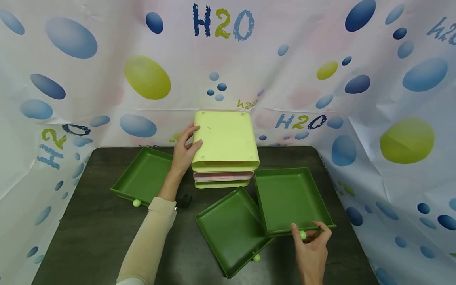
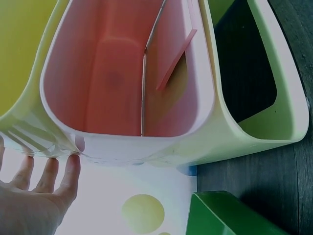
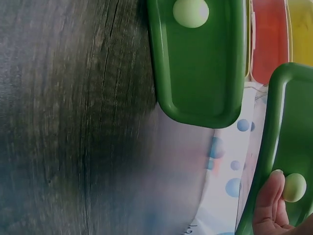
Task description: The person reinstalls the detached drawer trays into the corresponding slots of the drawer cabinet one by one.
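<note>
A stacked drawer cabinet (image 1: 226, 138) stands at the back middle, with a light yellow shell above, a pink shell (image 2: 112, 83) in between and a pale yellow-green one below. My left hand (image 1: 183, 154) rests on its left side, with fingertips touching the upper part in the left wrist view. To the right, my right hand (image 1: 312, 251) grips a green drawer (image 1: 292, 198) by its front, thumb beside the pale green knob (image 3: 295, 188). That drawer is right of the cabinet, its near left corner over a second green drawer (image 1: 231, 229).
A third green drawer (image 1: 146, 174) lies left of the cabinet, partly behind my left arm. A small black object (image 1: 184, 201) sits by my left wrist. The dark wood-look table (image 1: 89, 233) is bordered by a white patterned sheet (image 1: 285, 79) at the back and sides.
</note>
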Demonstrator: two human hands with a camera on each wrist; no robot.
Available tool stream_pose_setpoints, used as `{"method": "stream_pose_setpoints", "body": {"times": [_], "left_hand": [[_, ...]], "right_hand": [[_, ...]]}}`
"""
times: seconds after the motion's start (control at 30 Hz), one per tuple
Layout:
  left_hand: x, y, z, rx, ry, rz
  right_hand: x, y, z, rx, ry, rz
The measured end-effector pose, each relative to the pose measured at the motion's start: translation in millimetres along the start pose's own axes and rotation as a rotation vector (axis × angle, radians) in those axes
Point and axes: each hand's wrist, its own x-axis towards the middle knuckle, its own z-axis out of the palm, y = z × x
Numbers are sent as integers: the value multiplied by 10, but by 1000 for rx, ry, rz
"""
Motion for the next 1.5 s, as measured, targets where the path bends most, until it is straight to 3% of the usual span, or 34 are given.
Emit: {"method": "stream_pose_setpoints", "body": {"times": [0.27,0.53,0.8,1.17,1.5], "left_hand": [[-5,12,3,23,13,-6],[-11,26,17,6,41,-11],[-2,25,30,9,48,-15],[-8,18,21,9,55,-38],[0,9,41,12,44,-49]], "right_hand": [[-94,29,-53,2,-14,25],[-211,202,14,36,-59,29],[-413,-145,-38,46,-72,-22],[-456,-75,89,-35,-116,-38],[-654,-440,-28,-43,-110,-148]]}}
